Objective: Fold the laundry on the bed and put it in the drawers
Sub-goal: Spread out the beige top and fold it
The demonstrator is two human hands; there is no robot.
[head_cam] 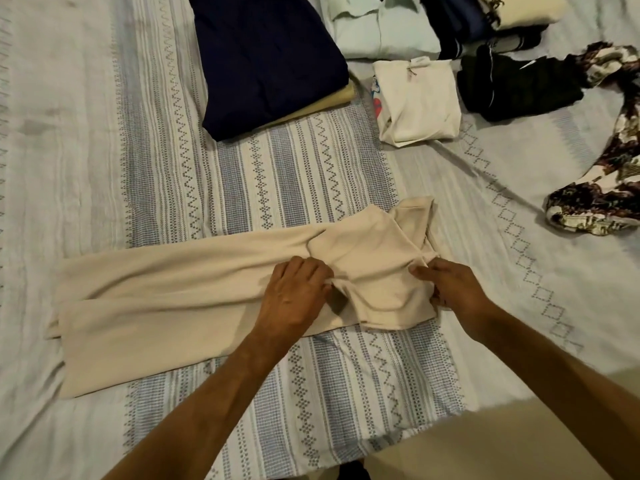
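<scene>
A home bedroom: a bed (104,150) spread with a patterned white-and-blue cover, folded clothes (270,60) stacked beyond the fingers (311,268), loose laundry alongside.

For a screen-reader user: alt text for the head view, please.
Both hands, left hand and right hand, grip a beige garment on a patterned bedspread. Folded clothes lie beyond.

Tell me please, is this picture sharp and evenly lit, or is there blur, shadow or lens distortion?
Head view: warm, dim, fairly even light, no glare; a small dark shadow lies under the left hand on the beige trousers; the right hand and the floral garment look slightly soft; the bedspread stripes bow outward near the edges, a wide-angle distortion.
</scene>
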